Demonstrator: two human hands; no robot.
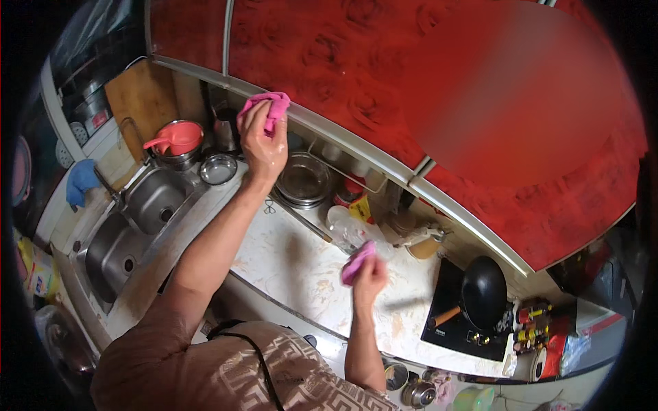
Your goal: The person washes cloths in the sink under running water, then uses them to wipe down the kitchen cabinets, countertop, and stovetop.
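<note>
My left hand [263,146] is raised and grips a bright pink cloth [280,103] against or just in front of the lower edge of the red wall cabinet [329,77]. Its skin looks wet, with traces of suds. My right hand [371,277], slightly blurred, holds a second, purplish-pink cloth [358,263] above the marble-patterned countertop [318,287]. Behind that cloth lies a clear plastic bag [354,228]. Stacked metal pans [303,180] stand below and to the right of my left hand.
A double steel sink [154,200] is on the left, beside a red plastic dipper [182,138] and a metal bowl [218,169]. A black wok [485,293] sits on the gas hob [437,329] at right, near several bottles [532,329]. The cabinet overhangs the counter's back.
</note>
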